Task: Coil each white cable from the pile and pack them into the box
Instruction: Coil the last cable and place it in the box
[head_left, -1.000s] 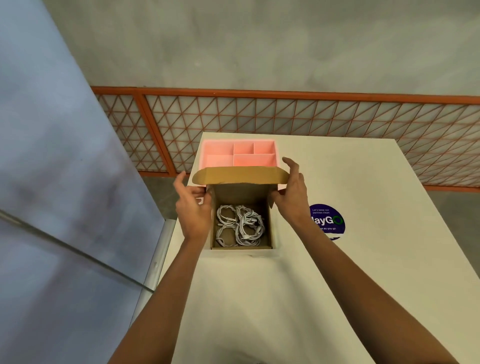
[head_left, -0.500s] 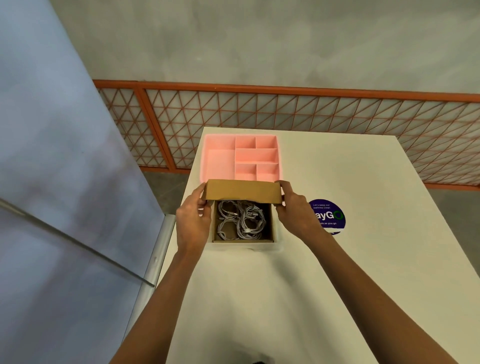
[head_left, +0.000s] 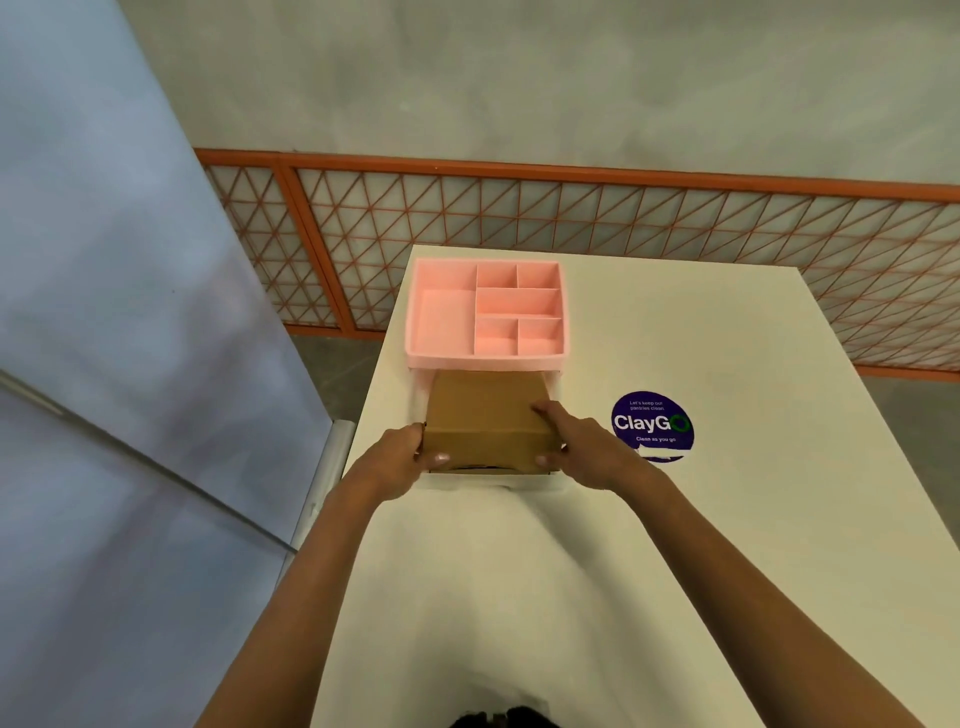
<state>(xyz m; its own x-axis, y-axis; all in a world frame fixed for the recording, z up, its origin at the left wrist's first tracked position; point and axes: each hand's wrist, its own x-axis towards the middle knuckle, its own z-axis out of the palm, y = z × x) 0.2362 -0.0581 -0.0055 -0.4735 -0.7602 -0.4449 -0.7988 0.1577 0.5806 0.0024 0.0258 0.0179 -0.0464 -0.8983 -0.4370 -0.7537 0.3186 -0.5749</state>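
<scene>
While the lid (head_left: 488, 402) is down but not yet tucked, risks are logged first, nearest outward.

Left hand (head_left: 402, 460) grips the lid's near-left corner, fingers curled round the edge and thumb on the front flap (head_left: 483, 453). Right hand (head_left: 582, 441) pinches the near-right corner, with its fingers laid along the top and its thumb on the flap face.

A dark gap shows under the flap along the near wall of the cardboard box (head_left: 485, 431), so the flap looks unseated.

Judgements:
- Uneven pressure from the two hands could send the flap outside the wall instead of inside, or crease it.
- The white cables are out of sight, presumably under the lid. A coil standing proud could get pinched or hold the lid up.
- A push away from the body could drive the box into the pink organiser tray (head_left: 483, 359). The tray sits just beyond the box, apparently touching its far edge, and could be shunted along the table (head_left: 519, 597).

Counts, outward from the box:
- Hands: 2, both on the lid.
- Cardboard box: 1. Lid: 1.
- White cables visible: 0. The number inside cannot be told, and no loose pile is in view.
- Round purple ClayGo sticker (head_left: 652, 423): 1, right of the box, near the right hand.
- Pink tray: 1, with 6 compartments, nothing showing in them.
- Orange lattice railing (head_left: 597, 174): 1 run, well beyond the box.
</scene>
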